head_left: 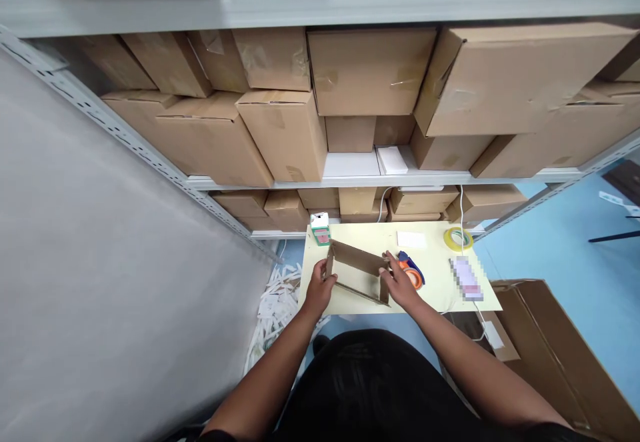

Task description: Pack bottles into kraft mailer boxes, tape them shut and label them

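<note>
1. A half-opened cardboard carton (356, 263) stands on the pale yellow table (435, 299), in its near left part, with the open side up and its walls forming a skewed frame.
2. The left hand (320, 283) grips the left end of the carton, with the fingers closed over the end wall near the table's left edge.
3. The right hand (400, 283) grips the right end, the fingers clamped on that wall and the thumb on the inner side.
4. An orange and blue tape dispenser (413, 273) lies just beside the right hand, towards the middle of the table.
5. A roll of yellowish tape (458, 237) sits near the far right corner, and a white card (411, 239) lies along the far edge.
6. A small green and white box (320, 229) stands at the far left corner.
7. A blurred pink item (466, 279) lies near the right edge.
8. Beyond the table, a metal shelf rack (350, 179) is packed with brown cartons.
9. White paper strips (274, 303) litter the floor left of the table, and a large open carton (555, 345) sits on the floor to the right.
</note>
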Demonstrator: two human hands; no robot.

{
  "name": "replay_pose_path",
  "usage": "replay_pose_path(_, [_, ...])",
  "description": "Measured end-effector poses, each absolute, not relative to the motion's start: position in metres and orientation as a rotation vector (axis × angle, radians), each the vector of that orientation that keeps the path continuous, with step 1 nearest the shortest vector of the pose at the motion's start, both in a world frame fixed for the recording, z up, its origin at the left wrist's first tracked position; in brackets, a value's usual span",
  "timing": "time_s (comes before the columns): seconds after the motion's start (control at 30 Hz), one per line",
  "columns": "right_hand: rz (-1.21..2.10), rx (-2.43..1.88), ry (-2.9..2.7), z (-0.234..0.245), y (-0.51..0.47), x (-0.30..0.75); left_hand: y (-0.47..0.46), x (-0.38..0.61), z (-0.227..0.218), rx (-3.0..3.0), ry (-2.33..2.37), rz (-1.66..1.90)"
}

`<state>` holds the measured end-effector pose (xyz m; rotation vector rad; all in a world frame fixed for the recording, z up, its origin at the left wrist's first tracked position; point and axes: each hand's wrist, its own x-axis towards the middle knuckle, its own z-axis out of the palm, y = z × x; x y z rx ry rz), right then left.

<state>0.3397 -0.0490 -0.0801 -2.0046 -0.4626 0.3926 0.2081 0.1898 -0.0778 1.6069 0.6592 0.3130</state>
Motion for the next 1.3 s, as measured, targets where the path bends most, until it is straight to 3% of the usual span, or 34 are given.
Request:
replay_pose_path(0.2, [0.233,-2.134,-0.314,-0.083,-0.029,0.340,0.196,0.208,-0.072,1.942,0.649,0.302])
replay_pose_path(0.57, [0.112,-2.084,-0.397,-0.117,-0.030,0.365,0.242,0.196,-0.062,2.353,-0.060,0.044])
replay_pose_path(0.93, [0.361,-1.792,-0.218,-0.118,-0.042,0.362,0.228,0.222,-0.065,2.305,0.408,0.201])
replay_pose_path(1.17, [0.104,-1.925,-0.406,-0.113,-0.041,0.340,0.231,0.225,-0.064,2.321,0.376,0.113])
replay_pose_path(1.3, [0.008,-1.918,-0.354,-0.115,-0.031,0.339,0.228,0.222,-0.067,2.367,0.298,0.236])
